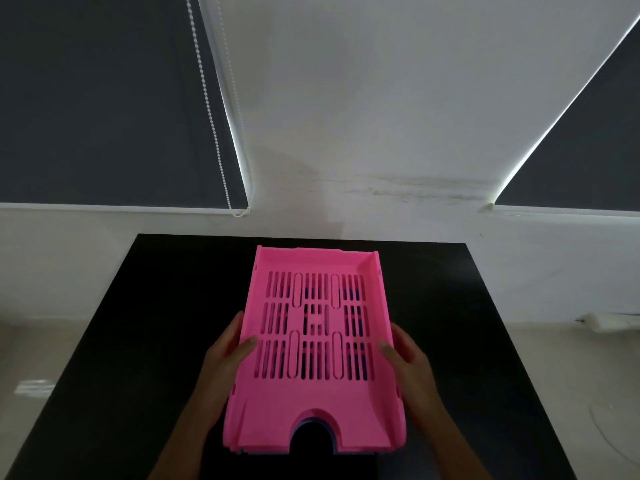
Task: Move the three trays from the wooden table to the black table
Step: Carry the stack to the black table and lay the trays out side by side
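A pink slotted tray (313, 407) sits over the middle of the black table (131, 341), its notched front edge toward me. Blue plastic of another tray (313, 421) shows through the slots and at the notch, right beneath the pink one. My left hand (225, 358) holds the pink tray's left wall, thumb on the inside. My right hand (407, 358) holds the right wall the same way. I cannot tell whether the pink tray rests on the one below or hangs just above it. The wooden table is out of view.
A white wall (346, 116) stands behind the black table, with dark roller blinds (104, 98) at left and right and a bead cord (207, 109) hanging by the left one. Pale floor (41, 358) lies on both sides of the table.
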### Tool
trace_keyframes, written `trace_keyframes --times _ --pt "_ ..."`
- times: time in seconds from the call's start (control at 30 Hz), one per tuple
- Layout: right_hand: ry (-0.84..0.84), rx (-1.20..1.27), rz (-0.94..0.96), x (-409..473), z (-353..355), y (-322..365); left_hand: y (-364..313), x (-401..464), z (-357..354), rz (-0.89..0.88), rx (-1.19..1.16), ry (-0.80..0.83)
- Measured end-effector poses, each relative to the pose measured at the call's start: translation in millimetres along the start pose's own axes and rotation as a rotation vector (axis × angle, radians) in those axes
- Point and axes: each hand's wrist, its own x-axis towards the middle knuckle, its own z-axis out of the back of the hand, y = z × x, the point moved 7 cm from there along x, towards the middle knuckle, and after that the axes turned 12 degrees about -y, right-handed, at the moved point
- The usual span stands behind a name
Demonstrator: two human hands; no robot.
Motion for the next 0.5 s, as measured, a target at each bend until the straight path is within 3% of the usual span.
trace_keyframes --times 0.27,0.5 --pt "0.067 -0.052 0.090 -6.2 -8.8 28.6 -18.5 -16.2 -22.4 -0.051 -0.045 -0.006" --pt "0.061 -0.037 0.130 7.9 38.0 65.0 -34.2 -27.1 -70.7 -0.109 -0.047 -0.022"
